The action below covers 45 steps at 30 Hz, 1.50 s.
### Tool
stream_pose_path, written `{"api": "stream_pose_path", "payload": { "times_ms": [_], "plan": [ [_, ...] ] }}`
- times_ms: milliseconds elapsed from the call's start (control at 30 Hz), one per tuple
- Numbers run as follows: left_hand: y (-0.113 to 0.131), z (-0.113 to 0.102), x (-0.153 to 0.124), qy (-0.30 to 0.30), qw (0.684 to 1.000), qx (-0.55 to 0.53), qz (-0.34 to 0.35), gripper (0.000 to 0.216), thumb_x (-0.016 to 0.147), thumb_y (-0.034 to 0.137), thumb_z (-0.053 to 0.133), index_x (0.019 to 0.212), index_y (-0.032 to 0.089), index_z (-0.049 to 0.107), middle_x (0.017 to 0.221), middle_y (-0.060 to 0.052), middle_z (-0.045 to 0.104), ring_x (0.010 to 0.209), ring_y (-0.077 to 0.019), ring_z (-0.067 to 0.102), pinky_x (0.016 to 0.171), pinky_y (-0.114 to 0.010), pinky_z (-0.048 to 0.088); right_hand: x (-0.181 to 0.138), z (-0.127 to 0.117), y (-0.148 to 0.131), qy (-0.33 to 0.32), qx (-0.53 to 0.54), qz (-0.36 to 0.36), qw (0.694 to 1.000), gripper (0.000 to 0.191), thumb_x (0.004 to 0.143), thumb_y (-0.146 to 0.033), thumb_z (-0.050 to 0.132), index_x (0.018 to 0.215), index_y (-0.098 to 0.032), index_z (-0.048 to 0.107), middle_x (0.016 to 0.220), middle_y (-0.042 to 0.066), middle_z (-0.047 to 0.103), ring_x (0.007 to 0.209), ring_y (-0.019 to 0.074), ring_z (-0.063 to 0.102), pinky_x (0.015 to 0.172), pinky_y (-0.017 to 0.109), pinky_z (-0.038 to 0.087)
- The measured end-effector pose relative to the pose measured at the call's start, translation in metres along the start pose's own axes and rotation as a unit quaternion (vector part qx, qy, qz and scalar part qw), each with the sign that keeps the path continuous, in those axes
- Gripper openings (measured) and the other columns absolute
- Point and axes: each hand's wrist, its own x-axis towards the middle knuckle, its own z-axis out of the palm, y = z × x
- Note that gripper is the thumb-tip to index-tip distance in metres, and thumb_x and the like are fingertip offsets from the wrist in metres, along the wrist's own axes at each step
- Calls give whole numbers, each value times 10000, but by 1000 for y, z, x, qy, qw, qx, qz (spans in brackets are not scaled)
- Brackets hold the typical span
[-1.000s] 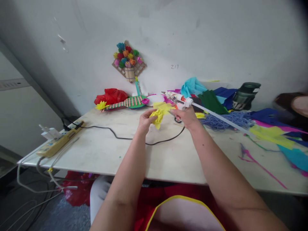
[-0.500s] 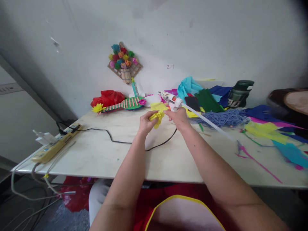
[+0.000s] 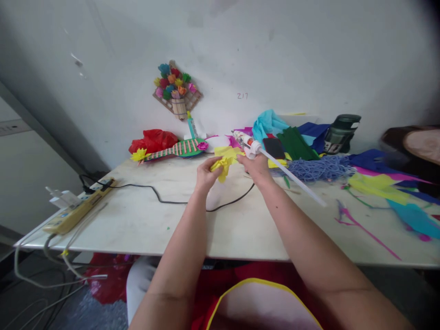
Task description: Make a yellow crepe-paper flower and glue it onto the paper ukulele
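My left hand (image 3: pixel 206 174) is closed on a ruffled yellow crepe-paper flower (image 3: pixel 224 166), pinched between thumb and fingers above the table. A white hot glue gun (image 3: pixel 246 141) is in my right hand (image 3: pixel 256 167), its nozzle pointing away to the upper left. From its back end a long pale glue stick (image 3: pixel 292 176) slants down to the right over my forearm. My right thumb and fingertips are at the right edge of the yellow paper. How the other right fingers wrap the handle is hidden.
A black cord (image 3: pixel 172 202) crosses the white table (image 3: pixel 137 229) from a power strip (image 3: pixel 79 208). Behind lie a green paper guitar-like craft (image 3: pixel 185 147) and a red plastic bag (image 3: pixel 154 140). To the right are a phone (image 3: pixel 274 148), blue shredded paper (image 3: pixel 309 168) and a dark bottle (image 3: pixel 342 134).
The glue gun's nozzle has shifted slightly right, away from the flower, and its glue stick has swung along. The yellow paper spreads a little wider between my hands.
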Motion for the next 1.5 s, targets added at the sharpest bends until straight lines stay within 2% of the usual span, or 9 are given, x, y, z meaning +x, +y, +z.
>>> {"api": "stream_pose_path", "payload": {
  "times_ms": [167, 300, 467, 667, 833, 967, 1067, 1267, 1500],
  "plan": [
    [3, -13, 6, 87, 993, -83, -17, 432, 543, 268, 754, 960, 179, 685, 966, -68, 700, 850, -212, 649, 715, -306, 510, 8, -14, 17, 23, -200, -24, 979, 331, 706, -426, 617, 925, -178, 642, 855, 84, 693, 809, 227, 644, 682, 309, 479],
    [6, -16, 6, 107, 988, -106, -20, 455, 531, 264, 765, 971, 190, 675, 955, -62, 700, 807, -195, 651, 677, -291, 511, 3, -15, 20, -68, -383, -56, 920, 332, 754, -488, 558, 957, -238, 641, 878, 78, 697, 854, 250, 638, 689, 319, 445],
    [7, -17, 6, 95, 989, -112, -3, 521, 540, 259, 769, 1043, 200, 647, 828, -39, 696, 707, -168, 643, 632, -275, 504, -7, -10, 14, -145, -457, -84, 874, 332, 821, -482, 452, 997, -267, 633, 859, 75, 697, 831, 242, 642, 683, 319, 420],
    [6, -15, 5, 70, 995, -74, 20, 522, 570, 263, 758, 1071, 201, 627, 794, -31, 681, 675, -156, 633, 615, -268, 501, 0, -9, 21, -61, -376, -42, 924, 360, 745, -521, 552, 949, -237, 637, 864, 80, 689, 836, 250, 630, 665, 319, 434],
    [4, -9, 2, 25, 999, -37, 25, 526, 584, 263, 736, 1092, 193, 620, 859, -50, 687, 742, -172, 645, 665, -282, 516, -1, -6, 14, -7, -158, -29, 987, 344, 671, -451, 641, 882, -178, 646, 831, 69, 676, 790, 218, 622, 683, 314, 464],
    [3, -5, 0, 31, 998, 37, 39, 478, 586, 218, 715, 1059, 196, 651, 916, -61, 685, 888, -213, 641, 724, -286, 517, -7, -2, 3, -28, -28, -15, 999, 413, 648, -439, 657, 937, -144, 648, 838, 73, 675, 755, 202, 617, 659, 317, 483],
    [3, -5, 1, 44, 998, 44, 33, 474, 575, 211, 713, 1046, 192, 658, 915, -63, 688, 912, -223, 637, 733, -292, 515, -6, -2, 2, -38, -73, -16, 996, 406, 665, -448, 645, 948, -158, 653, 864, 77, 679, 774, 209, 621, 651, 321, 485],
    [7, -17, 6, 120, 989, -85, -34, 570, 564, 290, 724, 1118, 212, 615, 956, -57, 689, 795, -188, 651, 630, -272, 510, -2, -10, 14, -124, -372, -38, 919, 352, 731, -449, 578, 1014, -247, 635, 915, 63, 701, 863, 251, 637, 704, 338, 463],
    [9, -19, 6, 90, 983, -133, -84, 613, 540, 290, 717, 1136, 210, 600, 962, -47, 684, 779, -174, 648, 604, -255, 494, -13, -1, 19, -281, -466, -87, 834, 453, 740, -349, 543, 1182, -264, 593, 1127, 72, 669, 1015, 268, 617, 786, 358, 459]
  ]
}}
